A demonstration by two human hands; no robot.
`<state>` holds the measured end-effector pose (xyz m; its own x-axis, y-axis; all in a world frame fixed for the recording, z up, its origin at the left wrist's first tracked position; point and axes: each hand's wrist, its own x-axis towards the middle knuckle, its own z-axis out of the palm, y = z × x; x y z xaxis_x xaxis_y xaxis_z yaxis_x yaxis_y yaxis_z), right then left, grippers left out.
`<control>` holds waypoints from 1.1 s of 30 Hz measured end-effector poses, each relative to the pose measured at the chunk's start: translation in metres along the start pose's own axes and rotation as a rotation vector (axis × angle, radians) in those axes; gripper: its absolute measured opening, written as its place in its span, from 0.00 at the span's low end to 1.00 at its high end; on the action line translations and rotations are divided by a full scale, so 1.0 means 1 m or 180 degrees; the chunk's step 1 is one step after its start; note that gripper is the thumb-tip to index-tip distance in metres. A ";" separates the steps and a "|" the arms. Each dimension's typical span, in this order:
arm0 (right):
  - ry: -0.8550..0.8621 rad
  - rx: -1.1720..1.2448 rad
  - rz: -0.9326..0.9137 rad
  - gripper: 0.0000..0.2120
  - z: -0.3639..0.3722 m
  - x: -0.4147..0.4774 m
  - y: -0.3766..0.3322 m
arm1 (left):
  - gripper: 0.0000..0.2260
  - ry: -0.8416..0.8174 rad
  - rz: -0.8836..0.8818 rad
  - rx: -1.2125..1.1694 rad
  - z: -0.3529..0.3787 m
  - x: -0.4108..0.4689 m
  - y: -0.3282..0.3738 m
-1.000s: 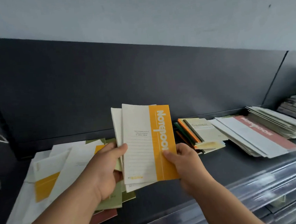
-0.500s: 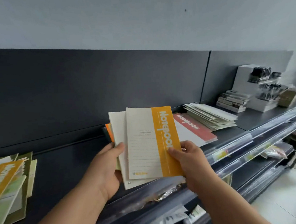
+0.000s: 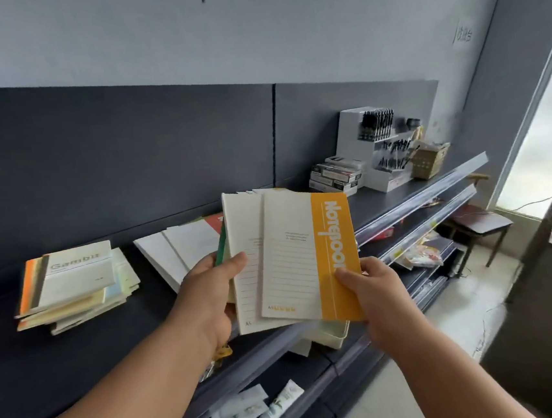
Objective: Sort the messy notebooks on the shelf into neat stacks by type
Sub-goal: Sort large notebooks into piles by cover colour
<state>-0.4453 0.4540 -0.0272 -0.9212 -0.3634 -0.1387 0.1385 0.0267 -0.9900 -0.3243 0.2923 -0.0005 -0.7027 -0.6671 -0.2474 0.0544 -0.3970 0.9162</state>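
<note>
We judge the sorting to be roughly midway. The fan of notebooks (image 3: 251, 295) is in the air at the middle of the view, above the front edge of the shelf (image 3: 80, 362), and is not yet laid on any pile. The left hand (image 3: 212, 282) grips the fan at its nine o'clock edge, thumb across a cream cover and fingers curled behind. The right hand (image 3: 373, 287) pinches the yellow-spined notebook (image 3: 293, 257) on top at its five o'clock corner, thumb on the yellow band. At nine o'clock of the view a mixed pile (image 3: 73, 289) lies on the shelf, gathered but with its edges askew, so we think it needs squaring. Just behind the left hand, white notebooks (image 3: 177, 248) lie spread and overlapping, seemingly unsorted. At two o'clock a pen display (image 3: 374, 142) and flat boxes (image 3: 335, 172) stand apart from the job. We cannot count the notebooks in the fan. A green edge and a red corner peep out behind it, but their type is hidden. The right hand's fingers sit behind the cover, and the shelf's nine o'clock end is cut off, so any piles there are unknown to us.
</note>
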 end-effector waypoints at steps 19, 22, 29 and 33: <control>0.0313 0.0272 0.0098 0.07 -0.045 0.202 -0.033 | 0.09 0.0248 0.0153 -0.0260 0.103 0.212 0.017; 0.0297 0.0292 0.0167 0.07 -0.051 0.229 -0.035 | 0.09 0.0444 0.0207 -0.0227 0.106 0.232 0.019; -0.0204 -0.0107 0.0257 0.06 -0.031 0.309 -0.038 | 0.08 0.1007 0.0416 -0.0140 0.102 0.259 0.028; -0.0766 -0.0261 0.0339 0.06 -0.009 0.353 -0.037 | 0.08 0.1390 0.0536 -0.0164 0.104 0.257 0.025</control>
<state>-0.7794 0.3332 -0.0394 -0.7887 -0.5651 -0.2419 0.1913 0.1483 -0.9703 -0.5773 0.1767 -0.0084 -0.3174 -0.9233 -0.2161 0.1850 -0.2839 0.9409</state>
